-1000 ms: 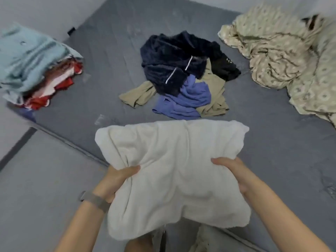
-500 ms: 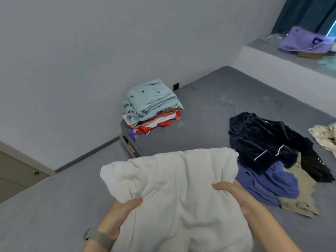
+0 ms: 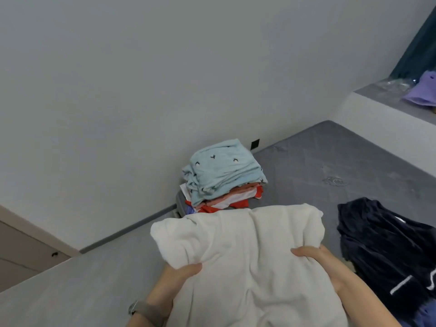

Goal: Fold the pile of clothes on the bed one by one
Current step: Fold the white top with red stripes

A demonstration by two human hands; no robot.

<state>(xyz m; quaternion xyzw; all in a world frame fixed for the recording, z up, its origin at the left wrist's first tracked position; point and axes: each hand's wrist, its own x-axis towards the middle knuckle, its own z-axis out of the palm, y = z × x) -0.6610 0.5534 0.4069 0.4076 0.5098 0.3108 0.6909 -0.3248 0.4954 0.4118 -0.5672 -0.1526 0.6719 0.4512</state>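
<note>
At the far left a pale wooden cabinet front with a small dark knob stood low against the plain grey wall. A grey-strapped watch sat on my left wrist. My left hand gripped the folded white fleecy garment at its left side, my thumb lying on top of the fabric and the rest of my fingers hidden beneath it. I held the garment up above the near edge of the grey bed, and its top edge covered the bottom of the stack behind it. That stack of folded clothes sat on the bed's corner close to the wall, a light blue piece with small dark marks on top and red, pink and white layers under it. A small black tag showed just beyond the stack, where the bed met the wall. My right hand gripped the garment's right side, thumb over the cloth and fingers tucked under. Just to the right of it lay the unfolded dark navy plush garment with white piping, spread on the bed, with a bit of blue-violet cloth showing at its lower edge. Farther right, a grey ledge carried clear crumpled plastic and a lilac fabric item, below a dark teal curtain.
</note>
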